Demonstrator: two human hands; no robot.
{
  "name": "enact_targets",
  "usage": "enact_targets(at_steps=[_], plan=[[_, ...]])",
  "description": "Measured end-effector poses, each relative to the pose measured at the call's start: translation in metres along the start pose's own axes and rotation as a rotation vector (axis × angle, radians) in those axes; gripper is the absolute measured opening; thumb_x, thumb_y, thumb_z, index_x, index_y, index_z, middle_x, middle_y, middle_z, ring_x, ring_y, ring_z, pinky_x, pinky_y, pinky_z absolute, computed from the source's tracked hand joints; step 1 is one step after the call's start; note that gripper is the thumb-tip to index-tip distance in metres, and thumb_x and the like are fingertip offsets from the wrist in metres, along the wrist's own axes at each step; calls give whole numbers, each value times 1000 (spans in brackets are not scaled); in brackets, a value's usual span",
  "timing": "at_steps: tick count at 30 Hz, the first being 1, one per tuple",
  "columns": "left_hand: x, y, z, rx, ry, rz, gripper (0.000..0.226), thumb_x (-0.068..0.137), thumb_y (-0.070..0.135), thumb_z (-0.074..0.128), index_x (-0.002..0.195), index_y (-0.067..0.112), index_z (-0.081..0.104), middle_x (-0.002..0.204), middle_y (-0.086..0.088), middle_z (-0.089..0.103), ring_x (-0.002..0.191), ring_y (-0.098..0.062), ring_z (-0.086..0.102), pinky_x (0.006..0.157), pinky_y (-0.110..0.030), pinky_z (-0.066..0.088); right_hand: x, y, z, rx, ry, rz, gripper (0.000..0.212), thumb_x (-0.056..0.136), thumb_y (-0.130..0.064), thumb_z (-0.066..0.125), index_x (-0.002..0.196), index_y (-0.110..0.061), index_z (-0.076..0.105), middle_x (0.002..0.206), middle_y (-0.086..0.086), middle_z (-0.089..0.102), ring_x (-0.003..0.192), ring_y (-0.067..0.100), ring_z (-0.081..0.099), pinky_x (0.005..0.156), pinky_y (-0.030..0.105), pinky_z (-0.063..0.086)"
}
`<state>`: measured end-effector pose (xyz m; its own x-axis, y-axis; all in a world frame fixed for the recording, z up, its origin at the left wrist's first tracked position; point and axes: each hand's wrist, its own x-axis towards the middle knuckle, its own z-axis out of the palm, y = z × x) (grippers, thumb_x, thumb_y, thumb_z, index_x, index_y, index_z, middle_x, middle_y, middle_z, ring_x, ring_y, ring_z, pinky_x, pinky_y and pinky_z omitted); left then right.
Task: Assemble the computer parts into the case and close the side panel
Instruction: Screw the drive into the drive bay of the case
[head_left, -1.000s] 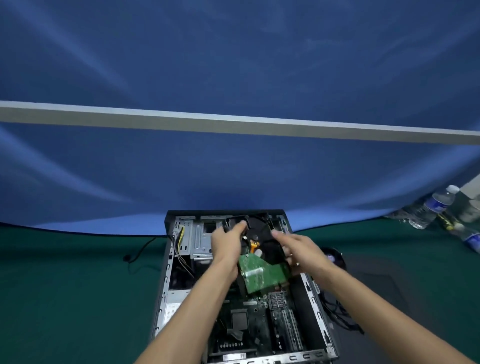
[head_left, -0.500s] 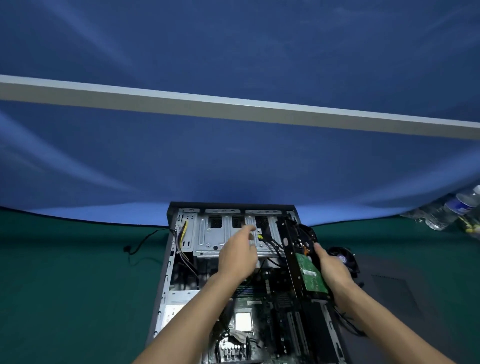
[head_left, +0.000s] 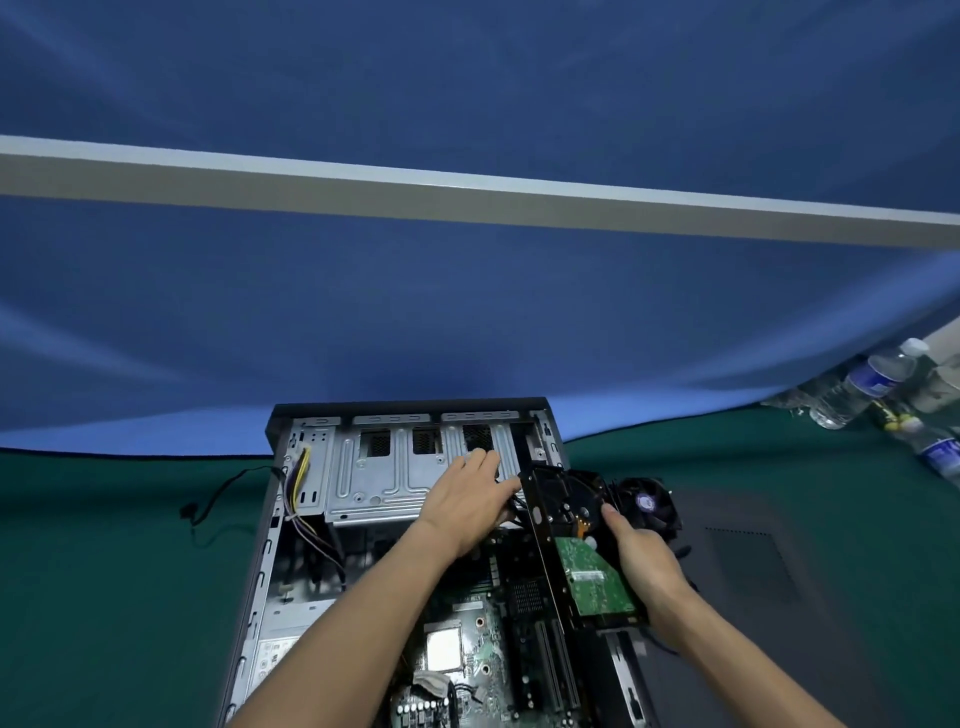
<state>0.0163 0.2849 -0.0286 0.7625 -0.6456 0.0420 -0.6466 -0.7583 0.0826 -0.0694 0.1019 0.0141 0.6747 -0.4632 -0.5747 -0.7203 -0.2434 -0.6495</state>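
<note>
An open black computer case (head_left: 260, 561) lies on its side on the green table. Its silver drive cage (head_left: 379, 478) sits at the far end, and the motherboard (head_left: 467, 649) shows below it. My right hand (head_left: 644, 566) grips a hard drive (head_left: 582, 551) with a green circuit board, held on edge over the case's right wall. My left hand (head_left: 467, 499) reaches into the case at the right end of the drive cage, fingers extended among black cables; what the fingertips touch is hidden.
A black cooling fan (head_left: 647, 506) lies on the table just right of the case. A dark side panel (head_left: 753, 561) lies flat further right. Several water bottles (head_left: 862, 387) lie at the far right. A black cable (head_left: 218, 499) trails left of the case.
My right hand has turned the hard drive on edge and carried it to the case's right side. My left hand let go of it and reached to the drive cage.
</note>
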Motion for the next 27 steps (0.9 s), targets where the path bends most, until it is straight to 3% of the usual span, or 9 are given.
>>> enact_targets(at_steps=[4, 9, 12, 15, 19, 21, 23, 25, 27], plan=[[11, -3, -15, -85, -89, 18, 10, 97, 21, 49, 93, 12, 52, 91, -3, 41, 94, -24, 49, 78, -35, 41, 2, 7, 4, -6, -16, 13, 62, 97, -48, 43, 112, 9, 61, 121, 27, 58, 102, 37, 61, 80, 39, 45], [23, -3, -30, 35, -32, 97, 17, 99, 15, 43, 104, 7, 57, 107, -5, 47, 103, -23, 46, 87, -34, 38, 2, 4, 3, 79, -40, 22, 52, 98, -48, 41, 105, -1, 63, 129, 19, 56, 103, 22, 56, 98, 42, 39], [19, 3, -31, 96, 40, 176, 21, 99, 12, 35, 102, 8, 55, 109, -8, 52, 99, -23, 43, 89, -34, 33, 4, 2, 1, 127, -49, 48, 57, 98, -48, 39, 134, -5, 50, 139, 12, 48, 123, 28, 47, 101, 39, 32], [2, 13, -25, 18, -13, 192, 13, 96, 7, 38, 104, 6, 49, 96, -11, 58, 85, -22, 48, 88, -36, 42, 6, -1, -1, 154, -57, 44, 50, 98, -49, 40, 121, -10, 59, 130, 13, 56, 107, 27, 55, 95, 38, 37], [-25, 20, -11, 74, -162, 275, 21, 92, 1, 43, 112, 4, 45, 89, -15, 57, 79, -31, 56, 65, -41, 41, 12, -4, 4, 148, -42, 25, 53, 98, -49, 40, 122, -5, 58, 110, 10, 61, 93, 24, 56, 90, 35, 39], [-31, 18, -8, 84, -182, 289, 25, 93, 2, 42, 118, 5, 46, 92, -14, 59, 78, -32, 58, 57, -39, 35, 14, -5, 10, 127, -32, 12, 57, 98, -49, 39, 128, -3, 55, 123, 13, 58, 103, 27, 54, 88, 36, 37], [-32, 15, -7, -34, -170, 181, 24, 96, 13, 45, 119, 10, 52, 96, -12, 64, 83, -32, 61, 62, -38, 40, 15, -6, 16, 101, -34, 5, 60, 98, -49, 40, 126, 2, 54, 132, 18, 54, 112, 32, 54, 98, 43, 38], [-34, 12, -1, -303, -205, -76, 23, 94, 27, 51, 112, 18, 61, 103, -6, 68, 93, -28, 62, 74, -34, 46, 14, -7, 21, 72, -45, -15, 64, 98, -49, 41, 122, 9, 54, 133, 23, 52, 120, 36, 51, 104, 48, 35], [-38, 9, 6, -692, -325, -334, 22, 89, 31, 58, 104, 18, 68, 102, -3, 69, 95, -24, 63, 80, -33, 48, 12, -5, 26, 25, -44, -34, 62, 97, -49, 41, 113, 8, 59, 118, 20, 62, 107, 34, 58, 95, 46, 43]])
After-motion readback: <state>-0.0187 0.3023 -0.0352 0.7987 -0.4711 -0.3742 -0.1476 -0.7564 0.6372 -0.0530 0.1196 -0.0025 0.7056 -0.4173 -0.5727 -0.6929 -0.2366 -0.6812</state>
